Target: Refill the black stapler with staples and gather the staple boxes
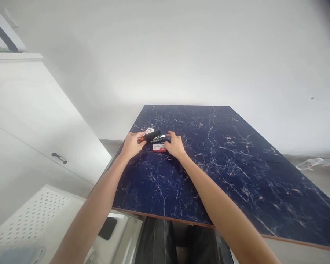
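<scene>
White walls surround my feed, with a white cabinet at left, its doors closed over whatever is inside. I look down on a dark blue marbled table; a clear plastic wrapper lies beyond its right edge. On the tabletop, a small red-and-white box sits just below the handled pieces (I can't see its contents), and a white packet lies behind them. Both arms reach forward, converging left of centre. My left hand pinches a black object with an orange patch; my right hand grips a dark piece with a silver strip, fingers curled over its end. Whether the two are joined, I can't tell.
</scene>
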Available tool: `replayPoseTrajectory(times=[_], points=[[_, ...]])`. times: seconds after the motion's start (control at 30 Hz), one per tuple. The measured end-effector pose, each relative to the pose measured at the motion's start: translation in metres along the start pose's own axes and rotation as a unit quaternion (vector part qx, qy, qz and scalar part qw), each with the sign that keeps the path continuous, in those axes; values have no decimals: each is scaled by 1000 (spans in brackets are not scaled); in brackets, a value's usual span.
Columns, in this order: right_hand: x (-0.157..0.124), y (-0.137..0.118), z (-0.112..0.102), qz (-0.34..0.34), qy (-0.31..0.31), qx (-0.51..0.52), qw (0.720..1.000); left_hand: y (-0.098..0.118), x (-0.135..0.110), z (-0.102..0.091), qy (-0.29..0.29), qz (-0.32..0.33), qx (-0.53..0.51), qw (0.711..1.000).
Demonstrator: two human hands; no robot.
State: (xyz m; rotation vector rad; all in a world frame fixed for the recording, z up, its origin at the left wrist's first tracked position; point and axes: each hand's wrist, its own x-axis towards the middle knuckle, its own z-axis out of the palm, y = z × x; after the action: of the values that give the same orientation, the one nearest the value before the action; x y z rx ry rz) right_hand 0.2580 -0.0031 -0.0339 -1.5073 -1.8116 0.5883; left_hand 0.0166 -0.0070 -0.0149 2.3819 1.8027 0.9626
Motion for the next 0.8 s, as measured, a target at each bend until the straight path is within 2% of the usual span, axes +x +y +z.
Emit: replayPoseTrajectory(times=[0.1, 0.17, 0.23, 0.33, 0.4, 0.6, 0.67, 0.73, 0.8], points=[[-9, -19, 20, -53, -63, 46, 996, -4, 1, 2, -8, -7, -34, 999], [-17, -28, 30, -86, -81, 64, 991, -5, 2, 3, -12, -8, -59, 998], [-21, -31, 36, -81, -47, 64, 994, -6, 2, 3, -7, -12, -79, 997], [-16, -21, 32, -31, 63, 54, 996, -6, 1, 5, 4, -23, -103, 994], [-8, -12, 26, -10, 84, 60, 995, -5, 1, 6, 5, -31, -117, 993], [6, -7, 14, -70, -53, 76, 993, 3, 5, 2, -26, -67, -146, 987], [3, -9, 14, -70, -30, 77, 994, 4, 7, -3, -30, -62, -143, 987], [-3, -8, 13, -55, 34, 50, 997, 1, 8, -10, -14, -59, -137, 989], [-11, -6, 13, -52, 70, 26, 996, -6, 8, -16, 5, -74, -107, 991]])
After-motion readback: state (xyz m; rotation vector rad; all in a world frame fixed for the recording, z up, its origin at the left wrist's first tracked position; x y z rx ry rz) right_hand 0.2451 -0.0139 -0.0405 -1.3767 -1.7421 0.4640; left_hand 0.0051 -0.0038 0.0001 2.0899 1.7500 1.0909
